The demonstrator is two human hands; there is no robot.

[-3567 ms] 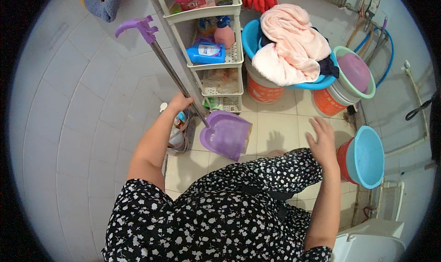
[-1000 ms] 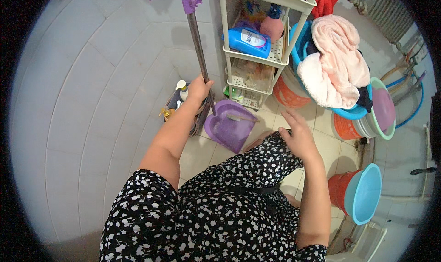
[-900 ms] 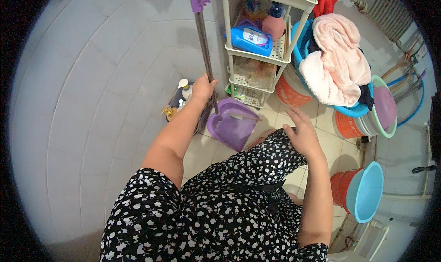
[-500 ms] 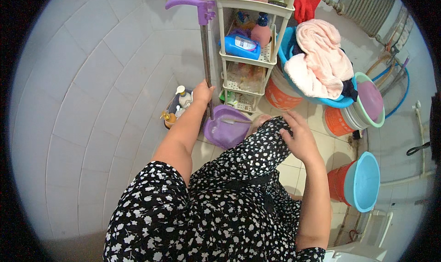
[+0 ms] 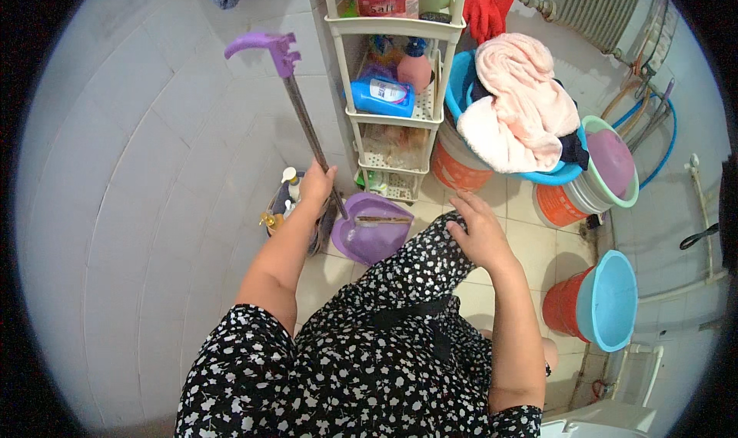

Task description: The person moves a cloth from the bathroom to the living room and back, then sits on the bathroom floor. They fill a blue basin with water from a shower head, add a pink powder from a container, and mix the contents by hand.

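My left hand [image 5: 316, 183] is closed around the metal pole [image 5: 305, 119] of a long-handled purple dustpan [image 5: 369, 242], low down near the pan. The pole leans to the left and ends in a curved purple grip [image 5: 265, 44]. The pan rests near the tiled floor, and a thin, pale brownish strip [image 5: 384, 220] lies across it. My right hand [image 5: 482, 232] lies on my bent knee, under black floral cloth, its fingers stretched out and holding nothing.
Beside my left hand stands a basket of pump bottles [image 5: 278, 207] by the wall. Ahead is a white shelf rack [image 5: 396, 28] with bottles. To the right are a blue basin with pink cloth [image 5: 523, 107], stacked buckets [image 5: 565, 201] and a red bucket with a blue basin [image 5: 613, 300].
The dustpan's handle now leans further left at its top, with my left hand still around the pole. The whole view has shifted slightly. My right hand stays on the knee.
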